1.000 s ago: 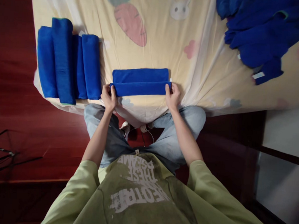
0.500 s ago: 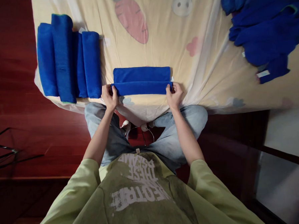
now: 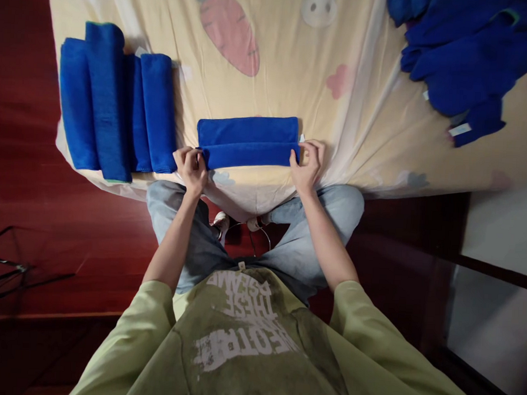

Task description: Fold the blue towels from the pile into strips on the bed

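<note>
A blue towel (image 3: 250,156) lies in a narrow strip along the bed's front edge, its near part folded over the far part. At its left end is my left hand (image 3: 191,169), fingers curled and closed on the corner. My right hand (image 3: 307,165) is at the other end. Its thumb rests on the towel, while the other fingers stand apart from the thumb, loosely bent beyond the edge. A small white tag sticks out by the right fingers.
Several folded blue towels (image 3: 155,115) lie side by side on the left of the bed sheet (image 3: 287,81). A loose heap of blue towels (image 3: 469,61) fills the far right. A black metal stand (image 3: 19,267) is on the red floor at the left.
My right fingers have loosened and spread from their pinch on the towel's right corner. My left fingers have curled in more. The towel keeps its folded shape.
</note>
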Demonstrator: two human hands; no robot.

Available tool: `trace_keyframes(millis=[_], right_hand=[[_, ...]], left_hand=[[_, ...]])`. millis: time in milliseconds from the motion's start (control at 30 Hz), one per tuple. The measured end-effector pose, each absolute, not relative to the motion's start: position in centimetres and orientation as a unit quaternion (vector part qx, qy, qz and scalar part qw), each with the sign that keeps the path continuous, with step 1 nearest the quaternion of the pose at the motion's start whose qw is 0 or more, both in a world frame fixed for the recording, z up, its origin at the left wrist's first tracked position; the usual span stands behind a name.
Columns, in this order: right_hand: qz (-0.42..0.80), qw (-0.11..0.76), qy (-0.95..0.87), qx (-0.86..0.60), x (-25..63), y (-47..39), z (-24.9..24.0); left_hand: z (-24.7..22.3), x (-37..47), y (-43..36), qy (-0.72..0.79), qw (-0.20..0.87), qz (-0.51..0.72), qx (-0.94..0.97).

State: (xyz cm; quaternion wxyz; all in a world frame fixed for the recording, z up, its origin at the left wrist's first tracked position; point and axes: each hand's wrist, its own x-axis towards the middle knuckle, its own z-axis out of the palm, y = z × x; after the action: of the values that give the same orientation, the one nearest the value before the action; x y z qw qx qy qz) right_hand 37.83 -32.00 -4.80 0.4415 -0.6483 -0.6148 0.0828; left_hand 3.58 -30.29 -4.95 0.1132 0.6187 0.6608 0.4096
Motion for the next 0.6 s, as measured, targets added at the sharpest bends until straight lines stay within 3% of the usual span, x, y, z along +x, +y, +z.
trace_keyframes(millis=[267, 600], right_hand=[[0.159, 0.385, -0.682, -0.601, 38.2, -31.7, -4.2], [0.180, 0.327, -0.720, -0.585, 38.3, -32.2, -2.3]], left_hand=[[-4.5, 2.9, -30.8, 0.592, 0.207, 0.364, 0.689], [-3.2, 3.1, -30.3, 0.567, 0.222, 0.327, 0.723]])
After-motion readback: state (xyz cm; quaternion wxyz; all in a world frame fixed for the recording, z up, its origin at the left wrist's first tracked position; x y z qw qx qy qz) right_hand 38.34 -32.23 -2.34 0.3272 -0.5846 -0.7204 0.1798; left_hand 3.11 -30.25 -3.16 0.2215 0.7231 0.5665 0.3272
